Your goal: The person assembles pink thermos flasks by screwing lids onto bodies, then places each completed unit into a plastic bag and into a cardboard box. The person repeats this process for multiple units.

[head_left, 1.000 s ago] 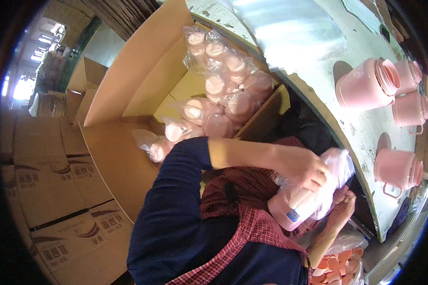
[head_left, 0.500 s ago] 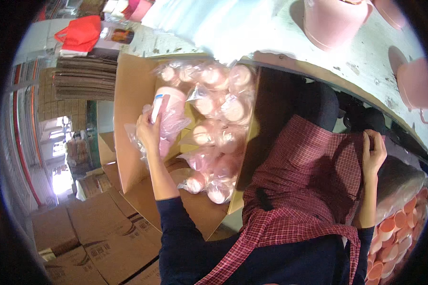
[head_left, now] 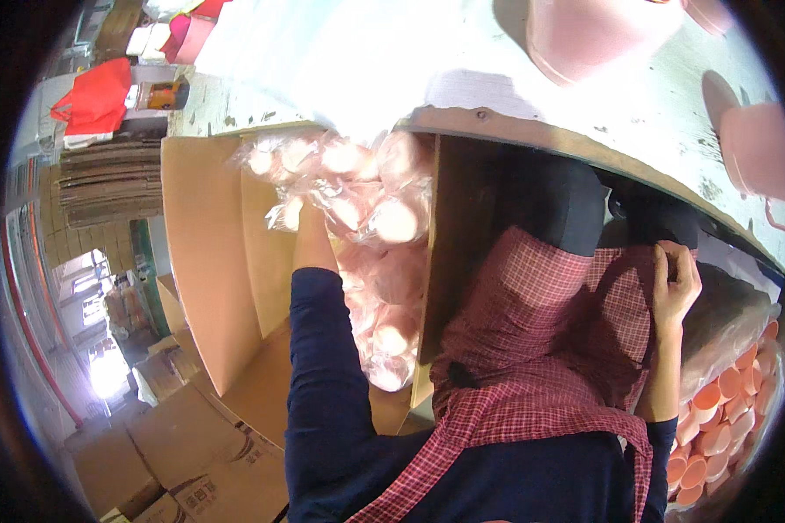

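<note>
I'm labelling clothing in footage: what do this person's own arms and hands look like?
Plain dark navy sleeves end short of both wrists. The right hand wears no glove; the left hand is too washed out to tell.

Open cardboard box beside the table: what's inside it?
The cardboard box holds bagged pink containers, with the left hand among them. The dark sleeve blocks part of the view, and whatever lies beneath the visible containers is covered.

Got a bright red bag (head_left: 98, 98) upper left, small container (head_left: 161, 95) right beside it, flattened cardboard (head_left: 112, 183) stacked nearby, brown cartons (head_left: 192, 449) lower left.
</note>
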Available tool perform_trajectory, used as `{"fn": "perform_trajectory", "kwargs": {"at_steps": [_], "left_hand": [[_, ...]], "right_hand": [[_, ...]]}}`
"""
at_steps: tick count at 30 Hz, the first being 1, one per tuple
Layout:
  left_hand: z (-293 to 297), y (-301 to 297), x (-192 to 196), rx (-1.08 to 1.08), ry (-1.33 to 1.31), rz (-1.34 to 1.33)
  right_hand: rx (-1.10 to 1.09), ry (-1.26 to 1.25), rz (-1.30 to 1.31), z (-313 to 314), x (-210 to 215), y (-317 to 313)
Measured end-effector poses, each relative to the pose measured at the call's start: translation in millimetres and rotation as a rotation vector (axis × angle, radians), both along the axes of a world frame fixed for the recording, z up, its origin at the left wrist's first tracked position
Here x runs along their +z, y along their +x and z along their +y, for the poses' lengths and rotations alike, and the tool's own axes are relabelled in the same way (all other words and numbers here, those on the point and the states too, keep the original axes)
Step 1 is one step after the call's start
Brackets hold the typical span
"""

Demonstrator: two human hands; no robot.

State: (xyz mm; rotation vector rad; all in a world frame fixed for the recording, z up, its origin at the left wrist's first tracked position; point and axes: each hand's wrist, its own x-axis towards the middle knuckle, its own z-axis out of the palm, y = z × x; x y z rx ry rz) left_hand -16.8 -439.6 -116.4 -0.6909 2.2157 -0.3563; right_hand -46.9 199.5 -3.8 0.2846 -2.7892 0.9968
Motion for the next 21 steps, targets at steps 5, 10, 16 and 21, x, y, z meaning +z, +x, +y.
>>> {"fn": "perform_trajectory", "kwargs": {"at_steps": [5,10,16,21], "left_hand": [[17,0,17,-0.024,0.147,-0.054],[57,6,29,-0.103,0.383,0.033],[126,33,-9,-0.373,0.383,0.578],[143,46,3,-0.178,0.612,0.763]], "right_hand": [[0.023,0.037,0.030,-2,0,-1],[0.054,0.042,0.089,-2,-1,1],[0.043,0.041,0.072,-3,1,5],[0.042,0.053,0.117,1,0,7]]}}
